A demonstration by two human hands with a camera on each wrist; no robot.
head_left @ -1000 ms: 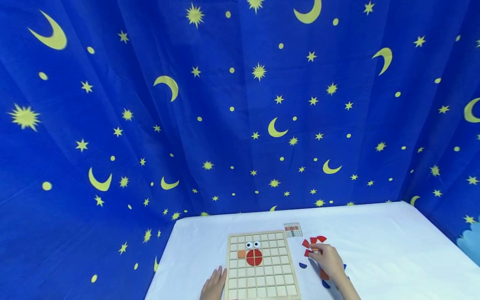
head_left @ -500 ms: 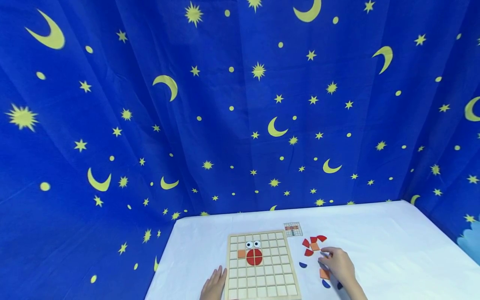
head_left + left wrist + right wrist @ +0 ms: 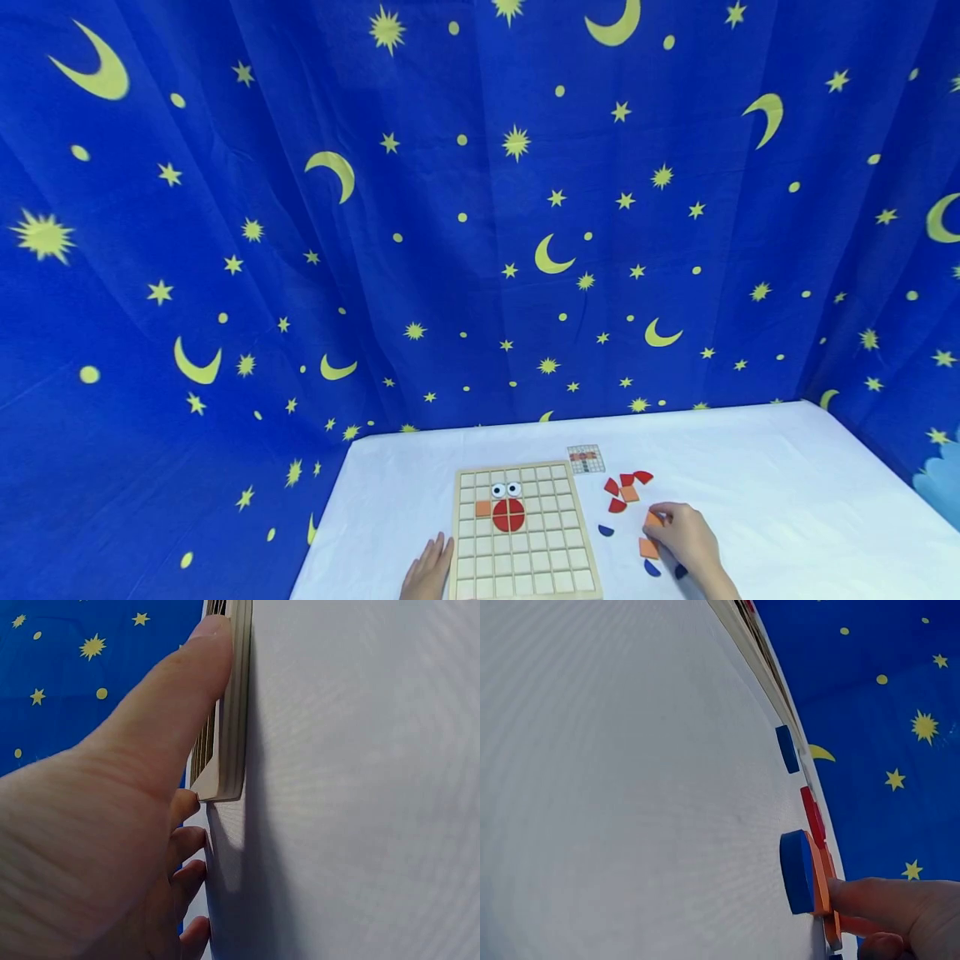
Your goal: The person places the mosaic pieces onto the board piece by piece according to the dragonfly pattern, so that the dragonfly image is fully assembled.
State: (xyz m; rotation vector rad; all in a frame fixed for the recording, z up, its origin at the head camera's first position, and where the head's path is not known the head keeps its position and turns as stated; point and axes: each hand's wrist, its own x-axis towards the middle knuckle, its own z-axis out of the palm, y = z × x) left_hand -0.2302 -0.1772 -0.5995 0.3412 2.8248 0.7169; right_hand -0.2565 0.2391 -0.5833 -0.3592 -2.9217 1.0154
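Note:
My left hand (image 3: 427, 571) rests by the left edge of the wooden grid board (image 3: 540, 558), fingers straight; its thumb (image 3: 202, 667) lies against the board's side in the left wrist view. On the board sit two round eye pieces (image 3: 498, 490), a red disc of quarter pieces (image 3: 501, 522) and an orange square tile (image 3: 483, 507). To the right of the board, my right hand (image 3: 692, 537) pinches another orange square tile (image 3: 654, 519) between thumb and fingers. Just nearer me lies a third orange square (image 3: 648, 547), with a blue half-disc (image 3: 652, 568) below it.
Several red quarter pieces (image 3: 617, 505) lie around an orange square (image 3: 629, 494) farther back. A blue half-disc (image 3: 606, 530) is close to the board; a dark blue piece (image 3: 681, 572) sits under my right wrist. A pattern card (image 3: 586, 458) lies at the board's far right corner.
My right hand has moved from the red pieces towards me and to the right, uncovering them and an orange square. It now pinches another orange square. My left hand has stayed put.

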